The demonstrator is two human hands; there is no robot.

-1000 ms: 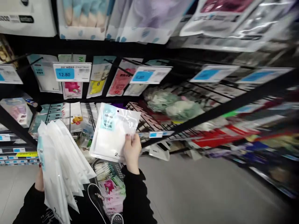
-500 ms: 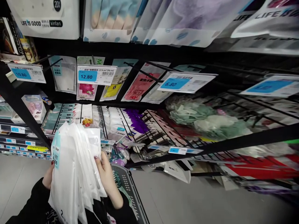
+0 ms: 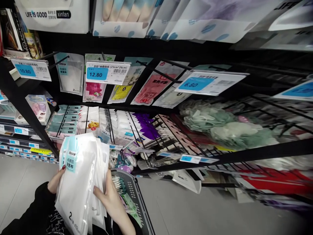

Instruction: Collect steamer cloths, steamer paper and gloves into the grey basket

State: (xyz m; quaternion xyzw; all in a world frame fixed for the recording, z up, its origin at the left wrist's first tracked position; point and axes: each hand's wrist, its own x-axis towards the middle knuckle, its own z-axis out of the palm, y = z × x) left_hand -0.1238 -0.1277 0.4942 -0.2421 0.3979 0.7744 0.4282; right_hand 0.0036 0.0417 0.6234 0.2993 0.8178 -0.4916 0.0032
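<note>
A stack of flat white steamer-cloth packs (image 3: pixel 79 192), each with a pale blue label, is held upright in front of my body. My left hand (image 3: pixel 56 180) grips its left edge, thumb on the front and the other fingers hidden behind. On the right edge, my right hand (image 3: pixel 110 195) has its thumb across the front, with the fingers mostly hidden behind the packs. A similar single pack (image 3: pixel 71 76) hangs on a hook of the shelf beyond, behind the price tag (image 3: pixel 107 72) marked 12.80.
A grey shopping basket (image 3: pixel 139 195) with packaged goods stands right of my hands. Hanging gloves (image 3: pixel 153 83) and other bagged goods fill the rack. Price tags such as the 6.80 one (image 3: pixel 211 83) jut out on hooks. Grey floor (image 3: pixel 190 212) lies below.
The stack has come together and turned so its front label faces me more. My right thumb has moved from the upper edge down onto the front. The view has shifted slightly.
</note>
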